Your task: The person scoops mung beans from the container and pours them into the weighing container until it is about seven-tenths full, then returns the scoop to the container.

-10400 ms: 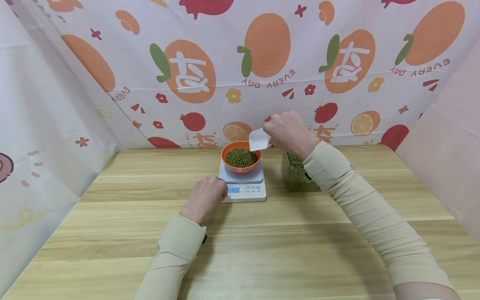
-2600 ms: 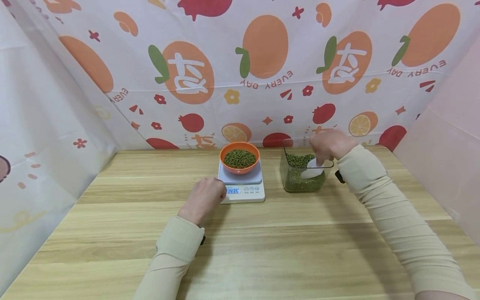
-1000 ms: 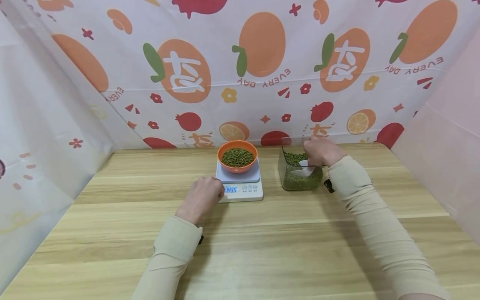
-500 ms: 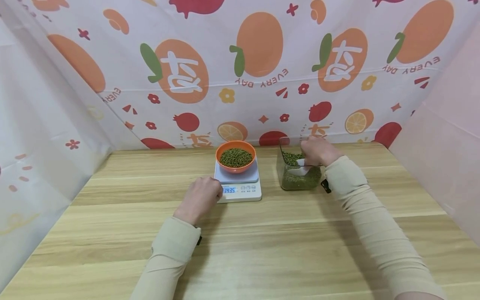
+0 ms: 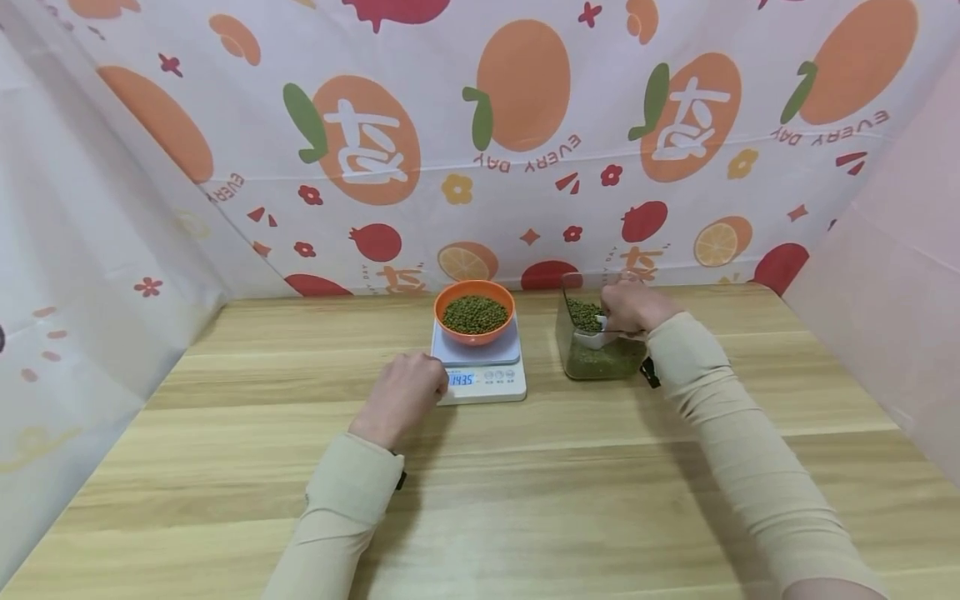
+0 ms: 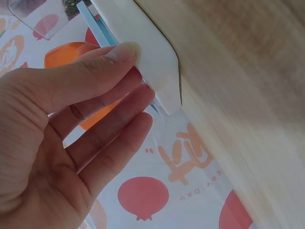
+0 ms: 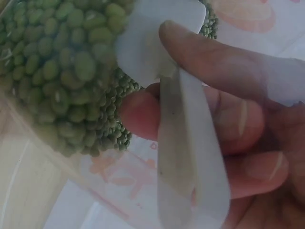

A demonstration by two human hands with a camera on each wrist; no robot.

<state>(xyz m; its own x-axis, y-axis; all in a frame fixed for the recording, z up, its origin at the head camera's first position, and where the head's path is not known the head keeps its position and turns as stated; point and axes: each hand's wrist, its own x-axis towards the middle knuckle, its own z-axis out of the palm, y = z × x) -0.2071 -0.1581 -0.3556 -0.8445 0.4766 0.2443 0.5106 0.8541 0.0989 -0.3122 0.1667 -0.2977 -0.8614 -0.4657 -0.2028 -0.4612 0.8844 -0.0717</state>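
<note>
My right hand (image 5: 637,307) grips a white scoop (image 7: 207,162) by its handle, thumb on top and fingers curled beneath. The scoop's blade is inside a clear square container (image 5: 576,365), among green mung beans (image 7: 52,62). My left hand (image 5: 405,393) rests at the left front corner of a white kitchen scale (image 5: 504,392). In the left wrist view its thumb and loosely bent fingertips lie right at the scale's edge. An orange bowl (image 5: 474,339) of mung beans stands on the scale's platform, and the display (image 5: 461,379) reads about 143.5.
The container stands right of the scale on a wooden table (image 5: 495,517). A fruit-printed curtain (image 5: 450,125) hangs behind the table's back edge, and pale sheets close off both sides.
Ten seconds ago the scoop was over the bowl and the display read 140.8. Since then my right hand has moved right into the container, where the scoop has lately shifted slightly. My left hand stays put.
</note>
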